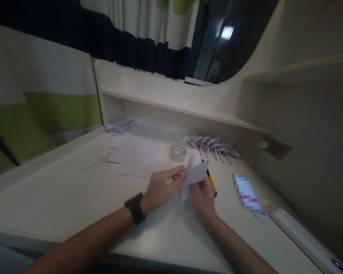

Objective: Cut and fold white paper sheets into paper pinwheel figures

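Both hands hold a white paper pinwheel (196, 173) with curled blades above the desk. My left hand (167, 186), with a dark watch on its wrist, pinches it from the left near the centre. From below and the right, my right hand (202, 194) has its fingers closed on it, partly hidden by a blade. Just beyond the hands stands a roll of clear tape (177, 153). A yellow and black cutter (212, 182) lies behind my right hand. Several folded paper pinwheels (210, 144) on paper sticks lie in a row at the back right.
White paper sheets (137, 154) lie left of the tape. Rolled paper sticks (120, 125) are piled in the back left corner. Small thin pale pieces (101, 162) lie scattered at the left. A blurred-out phone-like object (248, 193) and a white lamp bar (303, 236) are at the right.
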Demonstrator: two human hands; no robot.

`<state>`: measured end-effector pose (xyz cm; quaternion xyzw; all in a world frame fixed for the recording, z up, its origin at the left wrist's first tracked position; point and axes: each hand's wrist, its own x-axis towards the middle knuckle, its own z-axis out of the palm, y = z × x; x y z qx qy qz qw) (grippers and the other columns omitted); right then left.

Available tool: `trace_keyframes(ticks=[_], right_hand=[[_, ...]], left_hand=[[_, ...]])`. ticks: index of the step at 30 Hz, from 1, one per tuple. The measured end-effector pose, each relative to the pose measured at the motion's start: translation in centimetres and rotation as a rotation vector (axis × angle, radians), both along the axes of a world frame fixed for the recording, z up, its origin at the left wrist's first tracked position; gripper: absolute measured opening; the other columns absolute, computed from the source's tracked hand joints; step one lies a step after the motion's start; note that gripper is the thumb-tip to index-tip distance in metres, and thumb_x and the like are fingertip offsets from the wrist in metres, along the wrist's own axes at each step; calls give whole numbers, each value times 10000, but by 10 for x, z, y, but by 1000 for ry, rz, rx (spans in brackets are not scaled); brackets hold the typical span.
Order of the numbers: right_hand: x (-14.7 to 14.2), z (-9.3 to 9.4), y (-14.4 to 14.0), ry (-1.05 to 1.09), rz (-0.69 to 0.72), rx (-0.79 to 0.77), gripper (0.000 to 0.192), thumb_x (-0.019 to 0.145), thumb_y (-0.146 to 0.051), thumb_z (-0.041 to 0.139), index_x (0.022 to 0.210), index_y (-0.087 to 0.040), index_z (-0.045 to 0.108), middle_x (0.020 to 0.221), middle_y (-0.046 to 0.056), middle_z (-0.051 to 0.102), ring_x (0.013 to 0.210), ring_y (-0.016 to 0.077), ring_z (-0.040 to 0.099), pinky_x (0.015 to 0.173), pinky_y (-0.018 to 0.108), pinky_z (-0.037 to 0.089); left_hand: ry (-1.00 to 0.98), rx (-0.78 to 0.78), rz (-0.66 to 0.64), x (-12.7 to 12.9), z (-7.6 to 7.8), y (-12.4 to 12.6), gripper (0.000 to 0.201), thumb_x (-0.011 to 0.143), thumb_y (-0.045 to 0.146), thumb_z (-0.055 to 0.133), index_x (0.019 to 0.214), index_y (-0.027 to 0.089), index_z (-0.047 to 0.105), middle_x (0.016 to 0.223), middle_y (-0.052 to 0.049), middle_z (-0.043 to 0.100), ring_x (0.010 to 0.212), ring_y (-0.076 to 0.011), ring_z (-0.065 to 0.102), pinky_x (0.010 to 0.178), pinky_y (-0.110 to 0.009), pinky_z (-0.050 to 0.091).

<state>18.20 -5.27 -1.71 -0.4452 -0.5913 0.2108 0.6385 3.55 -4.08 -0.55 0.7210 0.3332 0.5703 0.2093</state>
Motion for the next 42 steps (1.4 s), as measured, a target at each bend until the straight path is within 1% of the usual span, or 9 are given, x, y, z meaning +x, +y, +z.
trace_keyframes(ticks=[7, 11, 15, 22, 27, 30, 34, 39, 42], right_hand=[[9, 0, 0, -537, -156, 424, 62, 836, -155, 508, 810, -209, 521, 807, 46, 614, 688, 155, 591, 572, 262, 466], [8, 1, -1, -681, -195, 503, 65, 828, -144, 536, 825, -206, 515, 797, 57, 625, 768, 176, 614, 604, 268, 474], [4, 4, -3, -627, -231, 401, 37, 833, -162, 513, 820, -193, 529, 788, 47, 619, 632, 144, 579, 550, 250, 447], [12, 9, 8, -273, -308, 68, 139, 850, -308, 531, 787, -191, 569, 642, -2, 610, 520, 136, 545, 514, 247, 419], [22, 16, 16, -155, -376, -76, 231, 816, -396, 543, 740, -183, 589, 636, 11, 622, 558, 154, 559, 531, 254, 414], [22, 19, 18, -78, -344, -142, 248, 795, -393, 539, 691, -173, 587, 630, 14, 617, 582, 156, 560, 547, 252, 418], [18, 17, 21, 45, -272, -178, 235, 739, -360, 563, 609, -165, 573, 564, 8, 577, 542, 146, 520, 512, 244, 394], [13, 10, 22, 242, 15, -258, 205, 728, -373, 580, 685, -174, 556, 491, -49, 487, 387, 90, 387, 380, 208, 274], [10, 9, 20, 232, 171, -261, 151, 733, -329, 578, 727, -179, 559, 534, -43, 522, 418, 97, 435, 407, 207, 334]], left_hand=[[2, 16, 60, -3, 0, -2, 200, 786, 250, 640, 955, 185, 726, 911, -52, 731, 756, -189, 692, 733, -291, 549], [30, -3, 62, -2, 0, -6, 179, 798, 246, 624, 933, 218, 738, 908, -27, 732, 794, -196, 690, 742, -273, 537], [-14, -131, 65, 1, 2, -7, 217, 835, 291, 580, 979, 219, 725, 954, -24, 724, 805, -199, 687, 753, -291, 538], [66, -226, -112, -4, 1, 5, 286, 855, 333, 537, 1051, 192, 690, 1058, -67, 694, 967, -220, 643, 862, -340, 494], [184, -440, -400, -3, -13, 15, 367, 861, 396, 508, 1069, 129, 650, 845, -87, 714, 720, -189, 670, 613, -279, 524], [216, -515, -328, 0, -19, 17, 390, 879, 427, 458, 977, 105, 654, 770, -88, 697, 612, -168, 649, 529, -255, 494], [233, -413, -220, 1, -17, 13, 341, 890, 396, 446, 1005, 139, 639, 833, -74, 697, 686, -175, 652, 612, -280, 493], [221, -241, -85, 2, -4, 6, 303, 894, 366, 461, 1057, 195, 650, 988, -54, 697, 845, -190, 640, 754, -306, 483], [134, -212, -76, 3, -1, 6, 289, 897, 358, 470, 1052, 203, 658, 1010, -46, 695, 835, -172, 644, 723, -272, 496]])
